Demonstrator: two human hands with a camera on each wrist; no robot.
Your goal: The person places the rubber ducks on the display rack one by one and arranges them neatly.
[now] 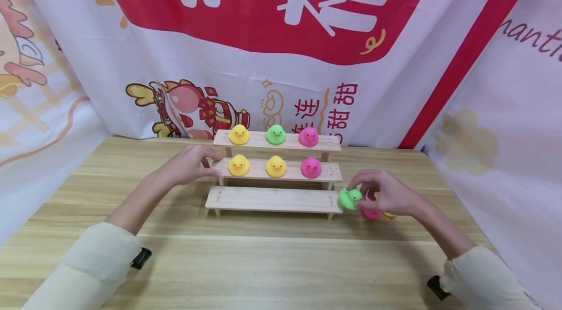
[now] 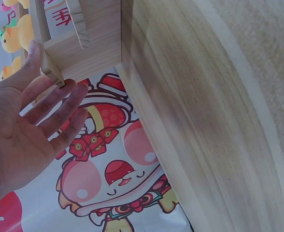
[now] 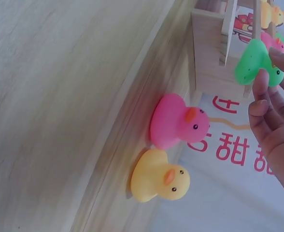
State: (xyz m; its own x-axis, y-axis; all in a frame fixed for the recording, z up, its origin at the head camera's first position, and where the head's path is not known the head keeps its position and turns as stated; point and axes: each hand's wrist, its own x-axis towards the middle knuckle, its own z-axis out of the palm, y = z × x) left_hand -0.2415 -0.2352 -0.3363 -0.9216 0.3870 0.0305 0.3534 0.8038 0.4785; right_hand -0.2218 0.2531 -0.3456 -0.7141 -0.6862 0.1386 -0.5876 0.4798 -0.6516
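Observation:
A three-step wooden display stand (image 1: 272, 200) stands on the table. At its left side my left hand (image 1: 189, 166) holds the end of the middle step, thumb on top and fingers below in the left wrist view. My right hand (image 1: 388, 193) pinches a green rubber duck (image 1: 350, 199) between thumb and fingers, beside the right end of the bottom step. Below that hand, a pink duck (image 3: 171, 123) and a yellow duck (image 3: 156, 176) sit side by side on the table; the hand partly covers them in the head view.
On the top step sit a yellow duck (image 1: 239, 135), a green duck (image 1: 275, 135) and a pink duck (image 1: 309, 137). The middle step bears two yellow ducks and a pink duck (image 1: 311, 167). Behind the wooden table (image 1: 272, 261) hangs a printed cloth (image 1: 210, 61), with more cloth at both sides.

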